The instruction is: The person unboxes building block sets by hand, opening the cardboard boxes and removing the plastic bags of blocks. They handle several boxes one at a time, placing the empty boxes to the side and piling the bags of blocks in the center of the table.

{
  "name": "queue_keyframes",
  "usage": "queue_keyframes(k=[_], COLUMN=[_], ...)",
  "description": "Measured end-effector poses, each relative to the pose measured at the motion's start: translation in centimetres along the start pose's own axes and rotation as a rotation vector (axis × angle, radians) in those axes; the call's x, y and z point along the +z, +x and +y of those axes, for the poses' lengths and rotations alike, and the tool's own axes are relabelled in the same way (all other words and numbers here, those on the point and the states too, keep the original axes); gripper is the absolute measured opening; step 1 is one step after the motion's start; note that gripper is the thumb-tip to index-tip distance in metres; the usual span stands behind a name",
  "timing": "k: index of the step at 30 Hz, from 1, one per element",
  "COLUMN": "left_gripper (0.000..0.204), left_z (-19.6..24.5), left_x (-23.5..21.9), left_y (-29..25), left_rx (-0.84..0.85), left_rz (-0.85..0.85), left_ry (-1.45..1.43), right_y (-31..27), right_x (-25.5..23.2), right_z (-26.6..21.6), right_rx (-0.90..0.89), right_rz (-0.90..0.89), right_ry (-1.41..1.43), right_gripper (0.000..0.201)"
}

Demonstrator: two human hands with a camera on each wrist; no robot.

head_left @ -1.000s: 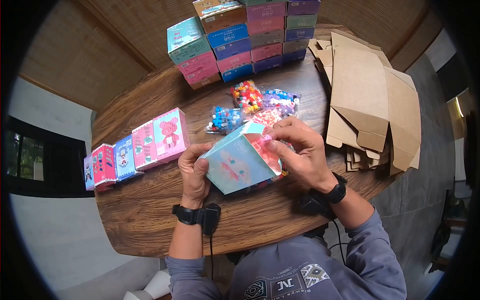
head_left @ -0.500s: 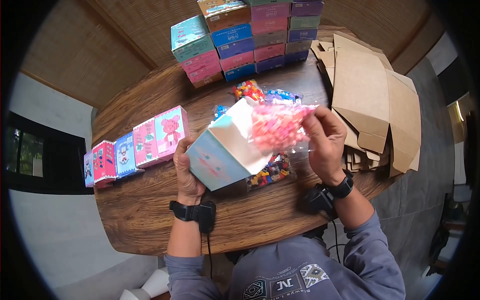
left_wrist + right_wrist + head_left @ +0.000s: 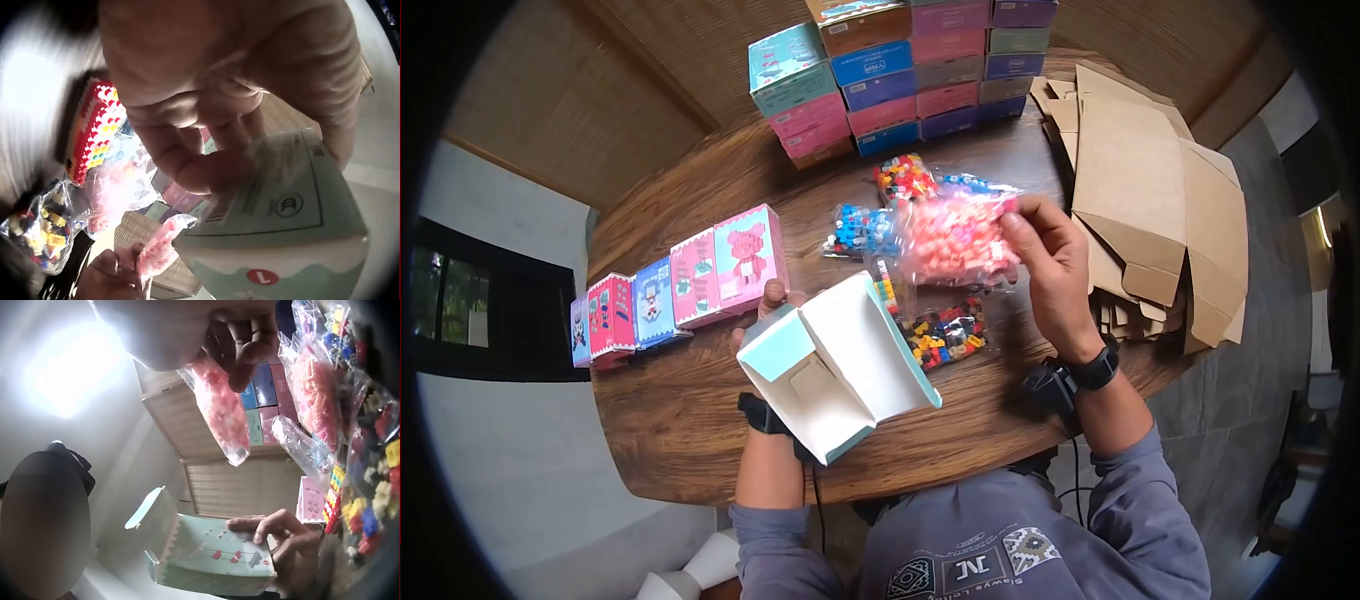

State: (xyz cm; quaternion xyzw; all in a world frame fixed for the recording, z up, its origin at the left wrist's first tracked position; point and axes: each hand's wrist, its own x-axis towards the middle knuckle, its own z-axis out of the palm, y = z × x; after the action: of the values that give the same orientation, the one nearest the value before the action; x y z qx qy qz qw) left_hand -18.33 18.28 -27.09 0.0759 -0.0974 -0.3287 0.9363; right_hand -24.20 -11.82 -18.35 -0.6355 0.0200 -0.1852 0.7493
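My left hand [image 3: 231,69] grips a pale green cardboard box [image 3: 850,345], fingers and thumb on its sides. The box is tilted with its lid flap raised, and its white inside shows toward the head camera. Most of that hand is hidden behind the box in the head view. To the right, my right hand [image 3: 1055,275] pinches a clear plastic bag of pink toy bricks [image 3: 955,240] by one edge. It hangs above the table, apart from the box. Below and behind it lie bags of blue bricks [image 3: 855,230], red and yellow bricks [image 3: 905,178] and mixed bricks [image 3: 952,335].
Coloured boxes [image 3: 875,95] stand stacked at the back of the wooden table [image 3: 670,430]. A row of pink, red and blue boxes [image 3: 695,280] runs along the left. Flattened brown cardboard [image 3: 1135,180] is piled at the right edge.
My right hand has drawn the bag of pink bricks out of the box and holds it up. The box has come lower and turned, so its opening now faces the head camera.
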Motion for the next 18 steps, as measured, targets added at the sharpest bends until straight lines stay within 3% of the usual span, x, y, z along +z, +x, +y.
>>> queue_keyframes(k=[1,3,5,6,8,10,16,18], left_gripper=[0.043,0.042,0.050,0.051,0.053,0.055,0.055,0.056], left_z=[-1.3,-1.9,-1.8,-2.0,-1.6,-1.5,-1.3,-1.4], left_x=[3.6,5.2,4.4,4.4,3.8,3.6,3.6,3.8], left_y=[0.5,0.9,1.3,1.0,1.2,1.3,1.6,1.3], left_rx=[0.055,0.106,0.095,0.125,0.096,0.082,0.064,0.057], left_rz=[-0.008,-0.063,-0.162,-0.107,-0.142,-0.159,-0.153,-0.089], left_ry=[0.101,0.211,0.231,0.232,0.249,0.263,0.268,0.258], right_y=[-0.1,-0.2,-0.3,-0.3,-0.4,-0.3,0.0,-0.3], right_x=[0.1,0.3,0.2,0.2,0.4,0.5,0.8,0.5], right_z=[0.0,0.2,0.5,0.2,0.0,-0.2,0.3,0.1], right_rx=[0.011,0.062,0.099,0.170,0.097,0.036,-0.257,-0.113], right_rz=[-0.049,-0.131,-0.234,-0.264,-0.280,-0.276,-0.088,-0.121], right_ry=[-0.070,-0.132,-0.217,-0.305,-0.442,-0.572,-0.605,-0.443], right_gripper=[0.015,0.014,0.015,0.015,0.015,0.016,0.016,0.015])
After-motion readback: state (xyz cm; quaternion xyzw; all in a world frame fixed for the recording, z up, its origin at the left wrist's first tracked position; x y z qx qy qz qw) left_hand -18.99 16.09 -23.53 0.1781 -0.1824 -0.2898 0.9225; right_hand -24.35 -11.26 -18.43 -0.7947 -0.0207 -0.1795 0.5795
